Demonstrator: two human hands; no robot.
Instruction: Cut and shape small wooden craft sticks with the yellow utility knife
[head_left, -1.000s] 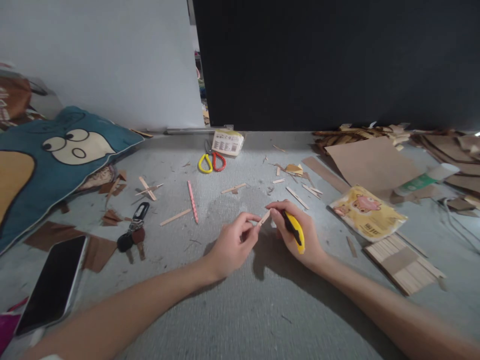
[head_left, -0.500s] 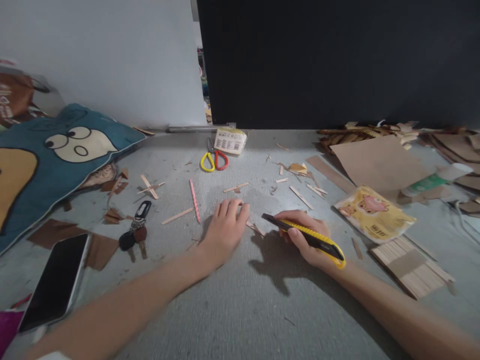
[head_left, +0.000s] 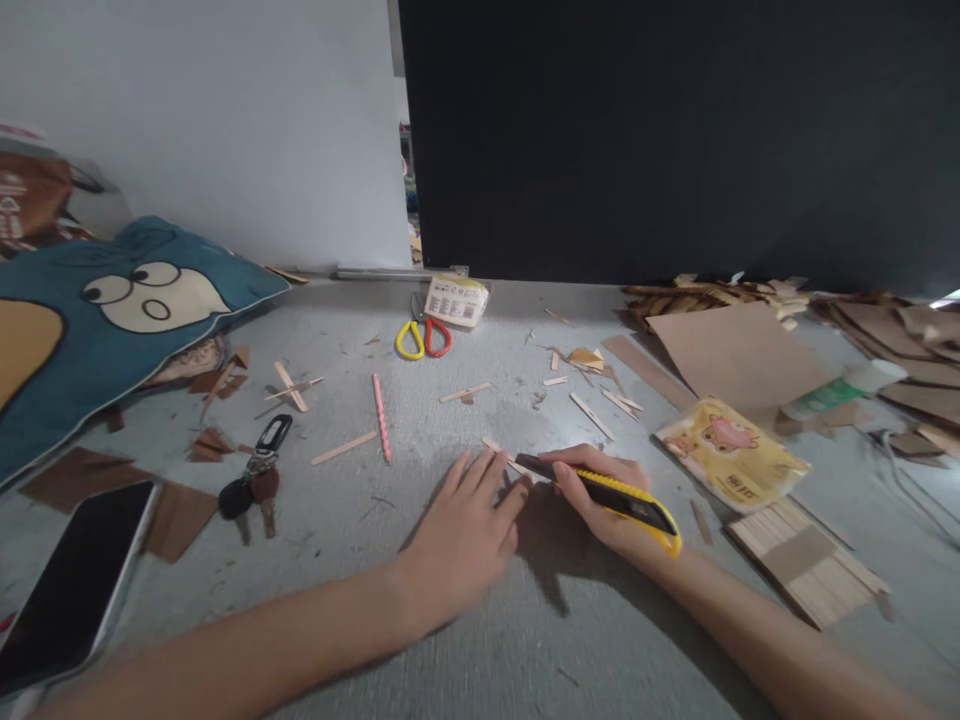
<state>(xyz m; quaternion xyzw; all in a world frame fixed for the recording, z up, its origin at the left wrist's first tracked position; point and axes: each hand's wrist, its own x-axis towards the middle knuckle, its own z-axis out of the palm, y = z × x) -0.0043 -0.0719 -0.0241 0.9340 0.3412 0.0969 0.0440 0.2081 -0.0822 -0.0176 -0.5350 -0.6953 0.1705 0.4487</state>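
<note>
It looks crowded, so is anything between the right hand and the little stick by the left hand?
Only the yellow knife the right hand holds, its tip by the stick. Nothing else shows between.

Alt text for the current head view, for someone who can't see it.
The person's right hand holds a yellow utility knife, its tip near a small wooden piece by the spread left hand. Scissors, keys, a phone and wooden sticks lie about the gray table.
</note>
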